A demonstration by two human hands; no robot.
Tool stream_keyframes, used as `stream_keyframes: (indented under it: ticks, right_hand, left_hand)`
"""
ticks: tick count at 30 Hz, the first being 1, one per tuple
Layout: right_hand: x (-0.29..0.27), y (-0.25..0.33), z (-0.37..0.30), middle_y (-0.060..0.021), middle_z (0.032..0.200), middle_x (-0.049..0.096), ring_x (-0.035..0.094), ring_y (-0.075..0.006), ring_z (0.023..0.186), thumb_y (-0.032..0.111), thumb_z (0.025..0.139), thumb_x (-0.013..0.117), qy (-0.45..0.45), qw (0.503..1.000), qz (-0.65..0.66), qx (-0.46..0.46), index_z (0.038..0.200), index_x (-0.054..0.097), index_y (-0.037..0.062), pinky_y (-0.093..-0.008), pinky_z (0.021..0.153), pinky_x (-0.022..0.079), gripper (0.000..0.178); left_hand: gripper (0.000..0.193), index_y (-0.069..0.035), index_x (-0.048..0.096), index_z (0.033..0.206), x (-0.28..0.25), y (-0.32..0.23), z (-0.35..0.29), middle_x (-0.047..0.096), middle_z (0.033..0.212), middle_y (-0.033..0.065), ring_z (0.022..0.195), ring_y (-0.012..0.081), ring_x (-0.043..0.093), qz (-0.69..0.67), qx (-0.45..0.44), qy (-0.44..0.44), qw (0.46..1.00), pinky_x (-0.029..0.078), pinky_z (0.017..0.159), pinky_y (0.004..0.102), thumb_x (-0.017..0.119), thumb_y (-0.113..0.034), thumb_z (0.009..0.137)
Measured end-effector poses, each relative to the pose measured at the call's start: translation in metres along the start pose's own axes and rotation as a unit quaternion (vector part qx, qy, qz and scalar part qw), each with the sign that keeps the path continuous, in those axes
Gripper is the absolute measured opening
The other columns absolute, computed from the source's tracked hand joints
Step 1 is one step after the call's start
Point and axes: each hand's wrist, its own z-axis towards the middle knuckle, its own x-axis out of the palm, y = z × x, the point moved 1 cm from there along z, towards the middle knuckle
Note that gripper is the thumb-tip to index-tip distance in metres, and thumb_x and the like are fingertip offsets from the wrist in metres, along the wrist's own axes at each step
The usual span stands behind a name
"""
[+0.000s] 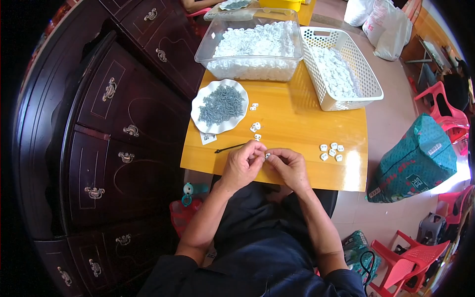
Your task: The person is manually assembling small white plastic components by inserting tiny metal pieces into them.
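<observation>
Above the table's near edge, my left hand (242, 166) and my right hand (291, 169) meet fingertip to fingertip, both closed in a pinch. Between them shows a small white plastic piece (267, 156) with dark marks, mostly covered by the fingers. Just beyond lie a few similar loose white pieces (256, 127), and a few more (254, 106) sit farther back. A thin black stick-like tool (228, 148) rests beside my left hand. To the right is a group of several white pieces (332, 152). A scalloped white plate (200, 121) holds a heap of small grey parts (221, 105).
A clear plastic bin (247, 73) full of white pieces stands at the table's (292, 111) far side. Right of it is a white perforated basket (368, 93) with more. Dark wooden cabinets (148, 119) line the left; a teal bag (415, 161) and red chairs (413, 260) stand right.
</observation>
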Motion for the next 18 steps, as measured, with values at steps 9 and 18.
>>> stream_keyframes:
  ticks: [9,18]
  right_hand:
    - [0.003,-0.002,0.001,-0.0009,0.090,0.073,0.063,-0.0054,0.078,0.009,0.099,0.070,-0.016,1.000,-0.012,0.010,0.111,0.074,-0.0025,-0.0206,0.071,0.053,0.017]
    - [0.002,0.001,0.001,-0.0017,0.084,0.072,0.062,-0.0060,0.074,0.009,0.098,0.069,-0.026,1.000,0.002,0.006,0.108,0.074,-0.0031,-0.0223,0.067,0.052,0.016]
  left_hand:
    - [0.019,0.000,0.062,0.107,0.001,0.004,0.002,0.070,0.081,0.0053,0.068,0.0073,0.064,0.010,0.013,0.003,1.000,0.050,0.059,0.0235,0.068,0.006,0.090]
    - [0.022,0.000,0.063,0.109,-0.009,-0.009,0.007,0.068,0.078,0.0055,0.065,0.0086,0.063,0.006,-0.004,0.049,0.999,0.050,0.059,0.0254,0.069,0.004,0.088]
